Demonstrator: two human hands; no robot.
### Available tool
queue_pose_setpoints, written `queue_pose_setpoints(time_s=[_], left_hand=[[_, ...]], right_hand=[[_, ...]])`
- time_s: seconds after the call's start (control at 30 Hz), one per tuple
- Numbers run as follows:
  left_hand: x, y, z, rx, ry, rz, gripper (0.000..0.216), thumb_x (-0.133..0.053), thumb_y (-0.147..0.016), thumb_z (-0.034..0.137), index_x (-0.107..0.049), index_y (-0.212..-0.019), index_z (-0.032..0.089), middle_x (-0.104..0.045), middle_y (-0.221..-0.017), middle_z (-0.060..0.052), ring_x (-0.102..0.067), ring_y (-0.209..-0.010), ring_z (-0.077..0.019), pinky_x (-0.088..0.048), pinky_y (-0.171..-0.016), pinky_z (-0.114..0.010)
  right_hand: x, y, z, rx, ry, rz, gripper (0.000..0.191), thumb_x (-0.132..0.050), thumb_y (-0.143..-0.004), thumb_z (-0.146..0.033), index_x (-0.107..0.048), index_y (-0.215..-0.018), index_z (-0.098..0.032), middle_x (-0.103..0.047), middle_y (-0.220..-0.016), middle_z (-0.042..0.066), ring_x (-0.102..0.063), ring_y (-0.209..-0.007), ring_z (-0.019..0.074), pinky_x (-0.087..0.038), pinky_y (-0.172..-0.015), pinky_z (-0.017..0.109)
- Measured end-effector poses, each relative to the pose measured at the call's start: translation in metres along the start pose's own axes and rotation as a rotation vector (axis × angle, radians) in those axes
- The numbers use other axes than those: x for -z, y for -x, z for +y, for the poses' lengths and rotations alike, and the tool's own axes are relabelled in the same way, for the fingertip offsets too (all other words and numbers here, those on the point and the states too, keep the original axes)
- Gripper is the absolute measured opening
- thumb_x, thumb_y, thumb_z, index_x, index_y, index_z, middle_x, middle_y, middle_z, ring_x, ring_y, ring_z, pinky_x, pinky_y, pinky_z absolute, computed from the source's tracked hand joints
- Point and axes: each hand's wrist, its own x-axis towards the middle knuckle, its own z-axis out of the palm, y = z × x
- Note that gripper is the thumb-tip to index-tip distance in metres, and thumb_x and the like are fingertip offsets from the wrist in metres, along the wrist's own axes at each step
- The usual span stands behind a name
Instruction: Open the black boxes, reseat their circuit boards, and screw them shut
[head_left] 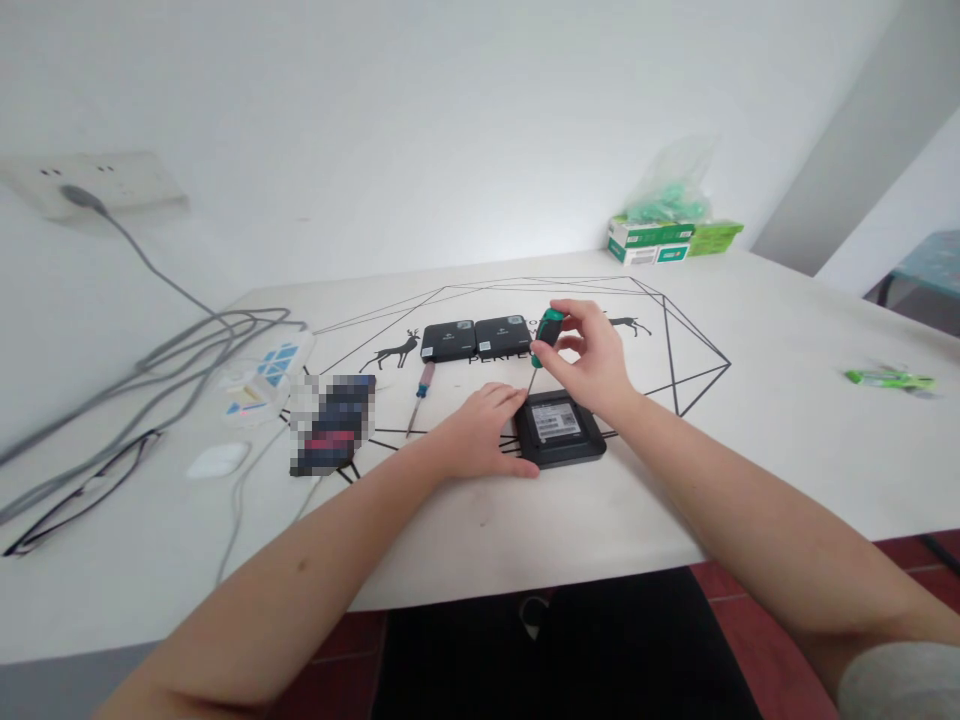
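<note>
A green and black screwdriver (550,335) is gripped by its handle in my right hand (596,355). Its thin shaft points down to the back left corner of a black square box (592,443), which lies on the table with a white label (555,421) facing up. My left hand (487,435) holds the left side of this box, thumb at the front and fingers at the back corner near the screwdriver tip. Behind it lie two similar black boxes, one on the left (448,341) and one on the right (502,337). The exact tip contact is too small to make out.
A second screwdriver (422,395) lies left of my left hand. Farther left are a blurred-out phone-like object (334,425), a white power strip (281,365), cables (180,365), earbud case-like white object (217,461) and glasses (86,495). Green-white boxes (651,235) stand back right.
</note>
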Motion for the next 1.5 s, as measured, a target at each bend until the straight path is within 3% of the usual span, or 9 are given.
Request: queue_pose_setpoints(time_s=[0.1, 0.37, 0.53, 0.63, 0.83, 0.97, 1.17, 1.37, 1.5], left_hand=[[-0.002, 0.002, 0.005, 0.004, -0.061, -0.036, 0.11, -0.067, -0.084, 0.088, -0.046, -0.16, 0.011, -0.051, -0.159, -0.026, -0.044, -0.15, -0.0449, -0.035, -0.125, -0.058], [-0.007, 0.002, 0.006, 0.128, -0.073, -0.215, 0.131, -0.049, -0.086, 0.097, -0.013, -0.172, 0.005, -0.015, -0.178, -0.03, -0.013, -0.166, -0.047, -0.017, -0.132, -0.057], [-0.007, 0.001, 0.004, 0.103, -0.06, -0.202, 0.129, -0.051, -0.086, 0.097, -0.013, -0.172, 0.008, -0.017, -0.178, -0.03, -0.016, -0.166, -0.0463, -0.016, -0.132, -0.058], [-0.007, 0.002, 0.003, 0.094, -0.06, -0.191, 0.129, -0.052, -0.086, 0.096, -0.015, -0.172, 0.008, -0.019, -0.177, -0.03, -0.017, -0.166, -0.0463, -0.018, -0.132, -0.058], [-0.007, 0.002, 0.002, 0.102, -0.056, -0.202, 0.13, -0.053, -0.085, 0.096, -0.014, -0.172, 0.008, -0.017, -0.178, -0.03, -0.015, -0.166, -0.0458, -0.017, -0.132, -0.058], [-0.007, 0.002, 0.001, 0.095, -0.052, -0.195, 0.13, -0.054, -0.086, 0.096, -0.013, -0.172, 0.009, -0.018, -0.178, -0.029, -0.015, -0.166, -0.0461, -0.016, -0.132, -0.058], [-0.006, 0.002, 0.002, 0.11, -0.046, -0.209, 0.128, -0.054, -0.086, 0.095, -0.013, -0.173, 0.01, -0.017, -0.178, -0.029, -0.015, -0.166, -0.0465, -0.017, -0.132, -0.058], [-0.007, 0.002, 0.002, 0.094, -0.06, -0.195, 0.128, -0.054, -0.086, 0.096, -0.013, -0.173, 0.011, -0.018, -0.178, -0.028, -0.016, -0.166, -0.0459, -0.017, -0.132, -0.058], [-0.008, 0.003, 0.0, 0.082, -0.069, -0.188, 0.127, -0.056, -0.086, 0.094, -0.014, -0.173, 0.011, -0.02, -0.177, -0.028, -0.018, -0.165, -0.046, -0.019, -0.131, -0.058]], right_hand=[[0.002, -0.001, -0.005, 0.027, 0.019, -0.026, 0.042, -0.074, -0.092, -0.036, -0.061, -0.132, -0.03, -0.066, -0.115, 0.006, -0.067, -0.091, 0.019, -0.068, -0.063, 0.033], [0.001, 0.002, -0.006, 0.102, -0.023, -0.104, 0.047, -0.074, -0.092, -0.03, -0.061, -0.138, -0.03, -0.069, -0.119, 0.008, -0.07, -0.091, 0.0201, -0.069, -0.068, 0.035], [-0.001, 0.007, -0.001, 0.071, -0.094, -0.222, 0.055, -0.057, -0.099, -0.022, -0.053, -0.153, -0.031, -0.07, -0.134, 0.01, -0.074, -0.101, 0.0226, -0.069, -0.091, 0.047], [0.0, 0.006, -0.001, 0.062, -0.112, -0.267, 0.055, -0.053, -0.099, -0.02, -0.055, -0.152, -0.034, -0.065, -0.141, 0.01, -0.07, -0.116, 0.025, -0.069, -0.091, 0.045], [0.004, -0.001, -0.007, 0.108, -0.061, -0.183, 0.047, -0.056, -0.095, -0.015, -0.066, -0.138, -0.033, -0.062, -0.113, 0.006, -0.065, -0.094, 0.0191, -0.067, -0.082, 0.041], [0.003, -0.001, -0.007, -0.01, -0.216, -0.22, 0.033, -0.063, -0.099, -0.028, -0.065, -0.132, -0.032, -0.07, -0.12, 0.005, -0.07, -0.095, 0.0185, -0.067, -0.081, 0.039], [-0.001, 0.003, -0.005, -0.152, -0.361, -0.237, 0.047, -0.083, -0.089, -0.042, -0.053, -0.122, -0.03, -0.076, -0.122, 0.005, -0.078, -0.101, 0.0203, -0.065, -0.098, 0.046], [0.002, 0.001, -0.008, -0.055, -0.255, -0.281, 0.029, -0.057, -0.106, -0.042, -0.053, -0.133, -0.031, -0.062, -0.147, 0.011, -0.071, -0.118, 0.0227, -0.067, -0.087, 0.041], [0.007, -0.004, -0.013, 0.086, -0.039, -0.17, 0.024, -0.051, -0.106, -0.031, -0.064, -0.126, -0.028, -0.064, -0.123, 0.01, -0.066, -0.105, 0.0236, -0.065, -0.086, 0.046]])
